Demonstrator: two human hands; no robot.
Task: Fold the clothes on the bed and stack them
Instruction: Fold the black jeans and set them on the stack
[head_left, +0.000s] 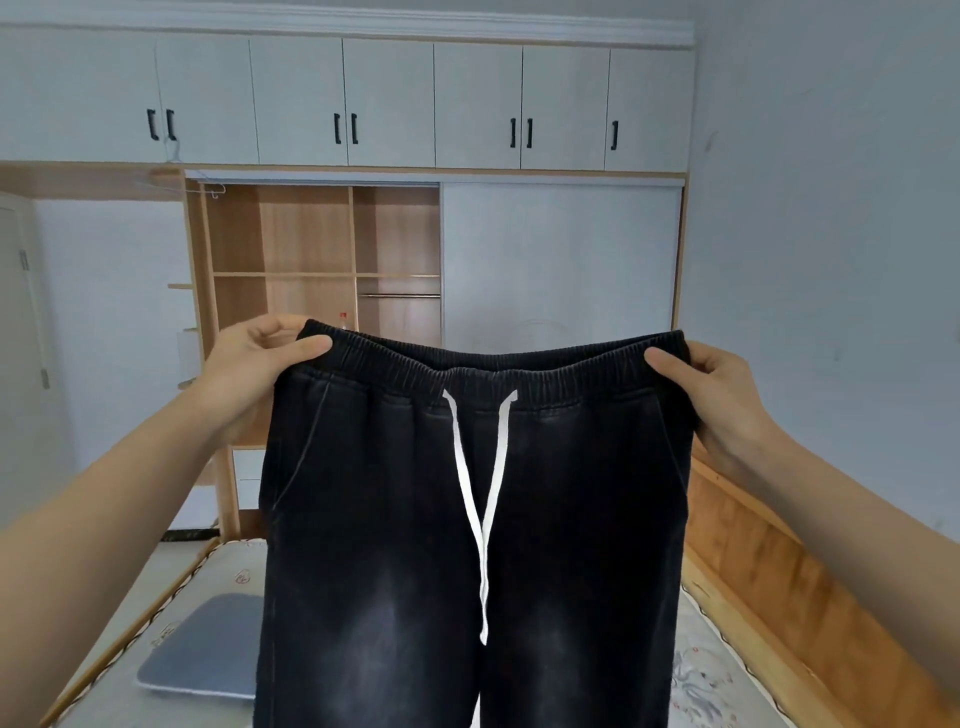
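Both forearms reach in from the bottom corners, nearest the lens. Left hand (254, 364) pinches the left end of the waistband, thumb on the front face, fingers curled behind. Right hand (722, 400) grips the right end the same way, thumb on the front, fingers wrapped round the edge. Between them hang the pants (467, 545): black, washed-out denim look, elastic waistband stretched roughly level, front toward the camera. White drawstring (480, 499) drops from two eyelets at the waistband centre, its two ends crossing lower down and hanging together. Pants are held up in the air above the bed (727, 675), legs running out of the bottom of view, so contact with the mattress can't be told. Faded patches show on both thighs. Mattress has a pale printed cover; wooden bed frame runs along the right side. Grey folded item (208, 649) lies flat on the mattress at lower left, partly hidden behind the pants' left leg. Behind: wardrobe (322, 249) with open wooden shelves on the left, white sliding door on the right, row of white upper cabinets with black handles. Wire hanger (213, 188) hooks at the wardrobe's top left corner. Walls are plain white.
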